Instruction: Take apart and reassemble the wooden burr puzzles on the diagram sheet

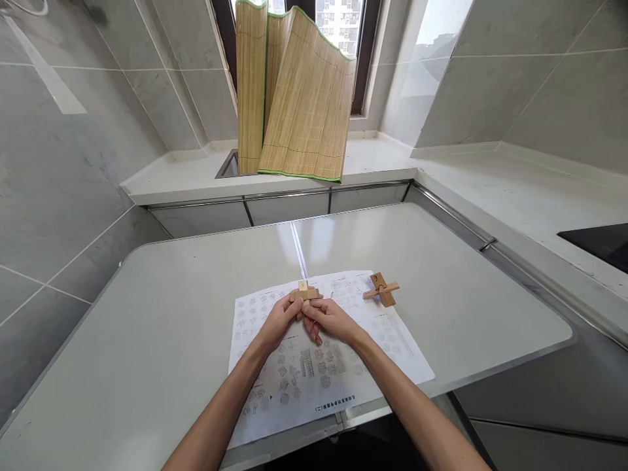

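My left hand [280, 318] and my right hand [330, 319] meet over a printed sheet [363, 386], both closed around a wooden interlocking puzzle [304, 292]. Light blocks of it stick out above my fingertips, one of them pointing up. My thumbs press its near side, and my fingers hide its lower part. To the right, a few joined wooden puzzle pieces [381, 290] lie crossed on the sheet's far right corner, apart from my hands. Rows of small line drawings cover the sheet, and its printed heading at the near edge is upside down.
The sheet lies on a pale folding table [171, 314] with a seam down its middle. Behind it, a folded bamboo mat [307, 98] stands on a white counter [186, 176] by the window. A dark cooktop [601, 243] edge shows at the right.
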`<state>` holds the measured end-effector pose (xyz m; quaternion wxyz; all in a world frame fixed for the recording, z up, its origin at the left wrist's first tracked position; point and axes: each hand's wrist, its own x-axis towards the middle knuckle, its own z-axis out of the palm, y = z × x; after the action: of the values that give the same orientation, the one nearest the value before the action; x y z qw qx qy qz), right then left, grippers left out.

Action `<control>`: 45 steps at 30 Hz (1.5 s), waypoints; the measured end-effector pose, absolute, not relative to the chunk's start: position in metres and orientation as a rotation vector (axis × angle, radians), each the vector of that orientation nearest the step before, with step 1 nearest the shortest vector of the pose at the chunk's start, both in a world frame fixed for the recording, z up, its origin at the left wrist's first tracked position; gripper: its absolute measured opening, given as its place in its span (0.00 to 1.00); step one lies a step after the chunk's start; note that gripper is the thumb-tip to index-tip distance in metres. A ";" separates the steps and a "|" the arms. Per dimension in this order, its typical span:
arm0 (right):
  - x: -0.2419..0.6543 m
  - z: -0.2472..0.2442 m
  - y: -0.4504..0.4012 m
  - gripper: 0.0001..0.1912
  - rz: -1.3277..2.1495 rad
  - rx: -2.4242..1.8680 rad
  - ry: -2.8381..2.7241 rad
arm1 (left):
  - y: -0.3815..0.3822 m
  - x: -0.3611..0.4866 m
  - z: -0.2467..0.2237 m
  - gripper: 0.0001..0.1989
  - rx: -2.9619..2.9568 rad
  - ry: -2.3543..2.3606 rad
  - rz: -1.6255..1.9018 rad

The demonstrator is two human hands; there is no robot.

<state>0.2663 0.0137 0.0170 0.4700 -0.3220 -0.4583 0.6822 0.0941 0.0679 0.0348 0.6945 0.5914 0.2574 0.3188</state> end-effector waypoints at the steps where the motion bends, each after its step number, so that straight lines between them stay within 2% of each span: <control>1: 0.266 0.018 0.014 0.25 1.660 -0.793 -1.123 | 0.068 0.094 0.033 0.29 1.262 0.549 0.709; 6: 0.267 0.024 0.013 0.27 1.650 -0.788 -1.120 | 0.071 0.091 0.029 0.31 1.069 0.451 0.707; 20: 0.260 0.028 0.007 0.12 1.310 -1.041 -1.134 | 0.062 0.099 0.037 0.36 1.255 0.585 0.920; 29: 0.265 0.030 0.008 0.13 1.338 -0.994 -1.148 | 0.062 0.099 0.035 0.35 1.280 0.595 0.937; 36: 0.268 0.036 0.005 0.18 1.431 -0.985 -1.112 | 0.063 0.096 0.035 0.37 1.267 0.570 0.876; 41: 0.274 0.034 0.006 0.24 1.572 -0.830 -1.076 | 0.058 0.097 0.038 0.37 1.357 0.635 0.918; 45: 0.278 0.031 0.008 0.22 1.632 -0.746 -0.967 | 0.052 0.099 0.047 0.36 1.454 0.657 0.946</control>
<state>0.2781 0.0079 0.0308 0.5241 -0.3117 -0.4041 0.6819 0.0993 0.0524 0.0465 0.5999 0.6270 0.2834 0.4082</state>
